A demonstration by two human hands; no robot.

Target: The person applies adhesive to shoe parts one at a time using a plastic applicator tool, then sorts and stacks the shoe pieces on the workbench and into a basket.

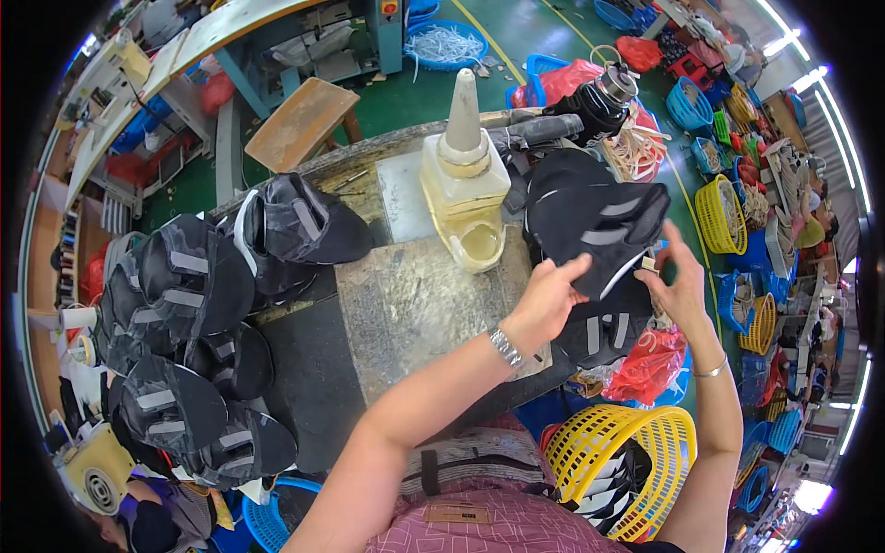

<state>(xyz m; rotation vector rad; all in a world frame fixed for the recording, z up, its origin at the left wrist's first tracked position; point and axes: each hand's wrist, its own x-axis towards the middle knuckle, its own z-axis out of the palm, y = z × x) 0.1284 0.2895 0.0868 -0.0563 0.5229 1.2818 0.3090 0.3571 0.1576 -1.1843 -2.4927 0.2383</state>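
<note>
A black shoe upper (613,230) with grey strips is tilted up at the right of the bench. Its near edge is pinched between the thumb and fingers of my left hand (551,300). My right hand (678,284), by the upper's right edge, closes round a small green-handled brush (668,270); its pale tip is close to the upper. Left of the upper stands a yellowish glue bottle (466,184) with a grey cone top and an open cup of pale liquid at its front. It rests on a stained board (406,300).
Several black shoe uppers (175,405) pile up on the left of the bench, with more (309,221) behind them. A yellow basket (590,442) of cut pieces stands by my lap. A black flask (604,101) and red bag (650,364) flank the right side. Another person (175,516) sits lower left.
</note>
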